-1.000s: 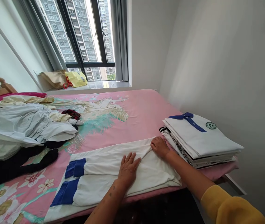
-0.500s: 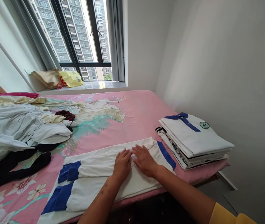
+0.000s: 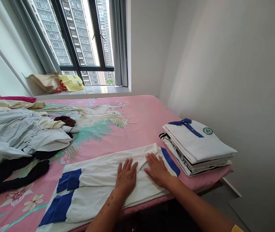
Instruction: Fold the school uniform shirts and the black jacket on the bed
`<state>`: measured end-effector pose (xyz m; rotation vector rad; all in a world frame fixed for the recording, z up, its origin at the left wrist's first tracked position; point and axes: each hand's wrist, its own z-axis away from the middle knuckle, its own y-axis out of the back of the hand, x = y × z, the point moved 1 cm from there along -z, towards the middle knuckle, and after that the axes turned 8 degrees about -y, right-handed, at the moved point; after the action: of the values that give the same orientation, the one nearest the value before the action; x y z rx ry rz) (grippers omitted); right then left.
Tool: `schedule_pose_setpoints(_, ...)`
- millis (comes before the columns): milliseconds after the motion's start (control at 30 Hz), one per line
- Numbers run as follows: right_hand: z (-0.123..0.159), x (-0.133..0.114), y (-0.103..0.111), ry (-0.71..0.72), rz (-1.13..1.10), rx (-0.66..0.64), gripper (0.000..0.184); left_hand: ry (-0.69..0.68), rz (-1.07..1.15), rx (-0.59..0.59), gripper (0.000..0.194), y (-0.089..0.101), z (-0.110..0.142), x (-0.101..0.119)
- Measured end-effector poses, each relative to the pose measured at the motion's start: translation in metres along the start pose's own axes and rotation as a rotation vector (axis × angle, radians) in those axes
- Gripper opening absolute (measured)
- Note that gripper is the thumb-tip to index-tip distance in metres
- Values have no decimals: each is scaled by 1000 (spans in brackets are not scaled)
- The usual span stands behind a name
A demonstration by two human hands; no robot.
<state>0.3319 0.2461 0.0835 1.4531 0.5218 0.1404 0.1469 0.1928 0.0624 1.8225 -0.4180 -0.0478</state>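
Observation:
A white shirt (image 3: 96,193) with blue cuffs and a blue collar or hem band lies lengthwise along the near edge of the bed, its sleeves folded in over the body. My left hand (image 3: 127,175) rests flat on the middle of the cloth with fingers spread. Just to its right, my right hand (image 3: 157,169) also lies flat on the shirt, close to the blue band at the right end. Neither hand grips the fabric. A stack of folded shirts (image 3: 200,141), topped by a white one with a blue collar and a round green badge, sits right of the shirt.
Loose white, cream and black clothes (image 3: 23,132) are heaped on the left of the bed. The pink flowered bedspread (image 3: 142,119) covers the mattress. A brown paper bag (image 3: 44,82) and a yellow bag (image 3: 71,82) stand on the windowsill. A wall rises at right.
My hands have moved apart, the right one sliding right toward the blue band. My left hand's fingers have spread. The view has shifted slightly.

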Motion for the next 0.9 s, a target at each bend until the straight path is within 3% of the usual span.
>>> schedule_pose_setpoints(67, -1, -9, -4, 101, -24, -54, 59, 2, 3, 5, 42, 1, 1, 1)
schedule_pose_setpoints(100, -3, -10, -5, 69, -13, -71, 59, 4, 6, 7, 42, 1, 1, 1)
schedule_pose_setpoints(233, -12, -7, 0, -260, 59, 14, 59, 6, 22, 20, 42, 1, 4, 1)
schedule_pose_setpoints(300, -14, -12, 4, -189, 27, 90, 55, 4, 33, 31, 41, 0, 4, 0)
schedule_pose_setpoints(400, -16, -30, 0, 44, -57, 117, 49, 27, 58, 31, 40, 0, 4, 2)
schedule_pose_setpoints(533, -17, -49, -26, 64, -93, 105, 46, 59, 142, -88, 40, 9, 6, 2)
schedule_pose_setpoints(633, -17, -51, -50, 24, -52, 149, 48, 53, 140, -136, 44, 24, 16, -15)
schedule_pose_setpoints(700, -15, -49, -62, 18, -29, 177, 50, 123, 57, -116, 50, 35, 32, -36)
schedule_pose_setpoints(800, -12, -47, -71, 16, -8, 196, 53, 292, -21, -157, 63, 48, 58, -70)
schedule_pose_setpoints(900, -10, -48, -72, 19, 13, 214, 53, 340, 17, -258, 72, 57, 72, -91)
